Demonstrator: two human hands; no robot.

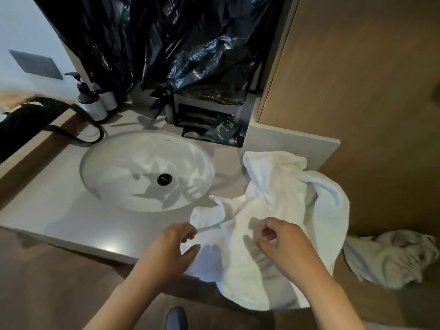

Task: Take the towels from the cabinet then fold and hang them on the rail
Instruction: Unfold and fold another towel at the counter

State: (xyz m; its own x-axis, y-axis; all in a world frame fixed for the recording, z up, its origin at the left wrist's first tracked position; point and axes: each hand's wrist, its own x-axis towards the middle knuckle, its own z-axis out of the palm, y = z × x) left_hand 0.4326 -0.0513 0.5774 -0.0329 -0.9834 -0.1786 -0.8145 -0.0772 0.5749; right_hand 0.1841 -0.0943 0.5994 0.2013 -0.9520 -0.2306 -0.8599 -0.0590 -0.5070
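Towel [281,198] crumpled on counter [47,210], 3 o'clock of sink [114,163], draping over front edge, long axis 12-to-6. Over near end hover left hand [171,248], right hand [285,244], half-curled, gripping nothing; left at 9 o'clock edge, right mid-cloth.

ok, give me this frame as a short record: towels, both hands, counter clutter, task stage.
towel: white, crumpled on the counter right of the sink, part hanging over the front edge
second towel: crumpled heap, lower right, below counter level
left hand: above the towel's near-left edge, fingers loosely curled, holding nothing
right hand: above the towel's middle, fingers curled; grip unclear
back of counter: pump bottles, tray of dark packets, black plastic sheet above
task stage: towel not folded; rail not in view
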